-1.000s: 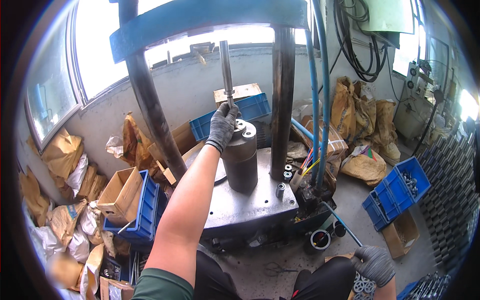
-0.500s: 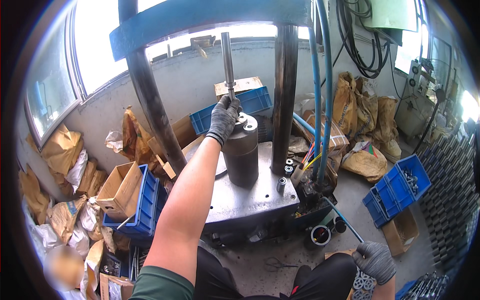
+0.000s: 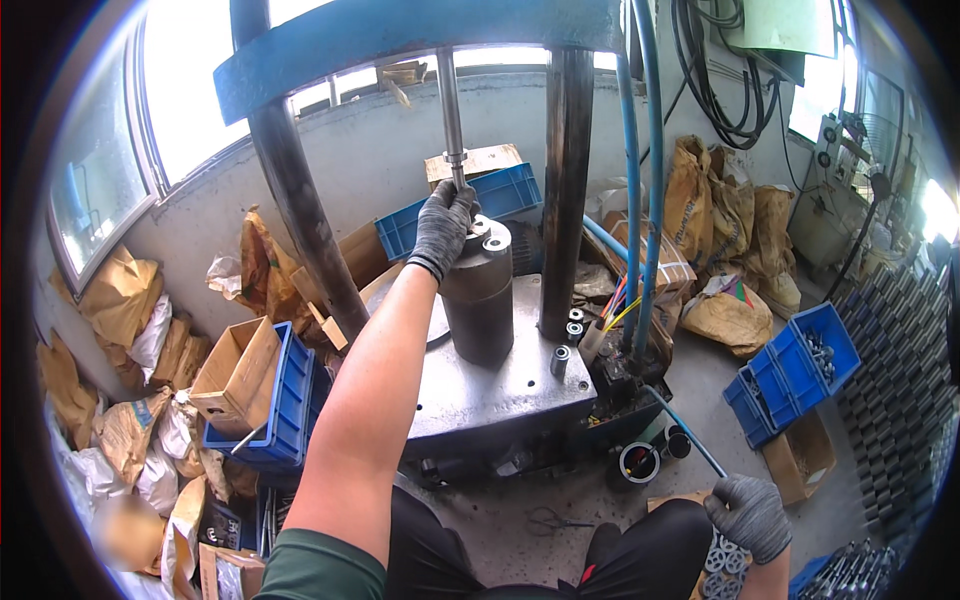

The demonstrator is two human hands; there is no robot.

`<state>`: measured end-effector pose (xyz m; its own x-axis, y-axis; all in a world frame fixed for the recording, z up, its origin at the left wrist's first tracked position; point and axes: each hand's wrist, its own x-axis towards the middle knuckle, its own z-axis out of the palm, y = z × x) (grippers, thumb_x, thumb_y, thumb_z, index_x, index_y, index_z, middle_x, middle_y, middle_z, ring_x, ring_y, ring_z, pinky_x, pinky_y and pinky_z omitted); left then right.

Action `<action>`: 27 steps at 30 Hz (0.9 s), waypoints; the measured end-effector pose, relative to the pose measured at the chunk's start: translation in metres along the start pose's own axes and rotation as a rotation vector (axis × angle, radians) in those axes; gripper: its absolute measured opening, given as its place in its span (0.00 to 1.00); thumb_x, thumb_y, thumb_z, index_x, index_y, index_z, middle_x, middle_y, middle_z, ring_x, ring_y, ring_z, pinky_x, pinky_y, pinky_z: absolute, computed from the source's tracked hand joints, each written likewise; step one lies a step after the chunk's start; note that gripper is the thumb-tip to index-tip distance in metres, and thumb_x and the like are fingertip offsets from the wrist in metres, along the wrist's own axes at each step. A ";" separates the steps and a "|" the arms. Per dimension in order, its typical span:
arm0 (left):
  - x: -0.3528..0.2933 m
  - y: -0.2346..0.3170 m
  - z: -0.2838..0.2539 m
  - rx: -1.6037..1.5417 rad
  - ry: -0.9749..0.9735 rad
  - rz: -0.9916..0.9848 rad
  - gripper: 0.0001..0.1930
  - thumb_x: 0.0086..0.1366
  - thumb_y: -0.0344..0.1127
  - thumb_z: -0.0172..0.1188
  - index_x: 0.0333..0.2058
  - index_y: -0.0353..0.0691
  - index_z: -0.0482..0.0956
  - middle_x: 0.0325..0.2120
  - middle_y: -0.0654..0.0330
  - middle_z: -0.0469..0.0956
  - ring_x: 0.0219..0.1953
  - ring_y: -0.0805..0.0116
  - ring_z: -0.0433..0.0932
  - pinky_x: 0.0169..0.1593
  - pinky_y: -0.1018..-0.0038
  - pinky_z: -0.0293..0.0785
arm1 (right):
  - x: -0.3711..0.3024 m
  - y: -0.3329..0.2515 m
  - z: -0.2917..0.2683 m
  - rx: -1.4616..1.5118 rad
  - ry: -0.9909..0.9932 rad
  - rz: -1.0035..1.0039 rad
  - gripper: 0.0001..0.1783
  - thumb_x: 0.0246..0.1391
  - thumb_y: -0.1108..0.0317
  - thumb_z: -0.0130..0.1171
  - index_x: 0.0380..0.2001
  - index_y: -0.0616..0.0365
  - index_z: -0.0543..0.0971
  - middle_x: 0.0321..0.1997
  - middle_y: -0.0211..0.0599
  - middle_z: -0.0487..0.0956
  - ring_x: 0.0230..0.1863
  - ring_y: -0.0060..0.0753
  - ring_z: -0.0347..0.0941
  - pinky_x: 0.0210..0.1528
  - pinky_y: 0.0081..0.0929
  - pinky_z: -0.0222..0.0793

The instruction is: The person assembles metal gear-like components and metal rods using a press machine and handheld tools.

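The left hand, in a grey glove, has its fingers wrapped around the lower part of an upright metal rod, just above a thick dark cylinder; the rod's bottom end is hidden. The cylinder stands on the metal table between two dark posts. The right hand, gloved too, grips the end of a slanting blue lever. A small metal sleeve stands near the table's right edge.
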<state>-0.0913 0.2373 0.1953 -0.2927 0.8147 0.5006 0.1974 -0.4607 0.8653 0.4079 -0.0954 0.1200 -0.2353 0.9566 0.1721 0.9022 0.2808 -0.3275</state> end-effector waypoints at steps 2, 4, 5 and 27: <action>0.001 -0.002 0.000 -0.027 -0.010 -0.008 0.09 0.79 0.37 0.58 0.48 0.38 0.80 0.29 0.66 0.79 0.33 0.78 0.77 0.38 0.77 0.75 | 0.001 -0.001 -0.002 -0.011 -0.012 0.000 0.10 0.49 0.63 0.68 0.25 0.58 0.83 0.25 0.48 0.79 0.30 0.55 0.80 0.34 0.44 0.75; 0.000 0.000 0.002 -0.020 -0.011 -0.014 0.09 0.79 0.37 0.58 0.48 0.38 0.80 0.29 0.66 0.79 0.33 0.78 0.77 0.38 0.77 0.75 | 0.001 -0.001 -0.003 -0.021 -0.024 0.003 0.10 0.49 0.62 0.68 0.25 0.58 0.83 0.25 0.48 0.79 0.30 0.55 0.80 0.34 0.44 0.75; -0.001 0.001 0.003 -0.011 -0.010 -0.020 0.09 0.79 0.37 0.58 0.48 0.38 0.80 0.29 0.66 0.78 0.32 0.78 0.77 0.38 0.77 0.75 | 0.001 -0.001 -0.003 -0.006 -0.027 0.018 0.10 0.49 0.62 0.69 0.26 0.57 0.83 0.26 0.48 0.79 0.30 0.55 0.80 0.35 0.45 0.75; 0.007 -0.009 -0.007 0.047 -0.027 0.004 0.13 0.79 0.41 0.59 0.46 0.35 0.81 0.30 0.62 0.82 0.33 0.75 0.79 0.41 0.75 0.77 | 0.194 0.002 -0.065 -0.175 0.588 -0.456 0.15 0.53 0.80 0.60 0.45 0.61 0.80 0.41 0.50 0.84 0.41 0.55 0.83 0.46 0.41 0.79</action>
<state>-0.1017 0.2449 0.1913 -0.2669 0.8223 0.5025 0.2423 -0.4475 0.8609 0.3876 0.0854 0.2136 -0.4110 0.5359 0.7375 0.8177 0.5743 0.0383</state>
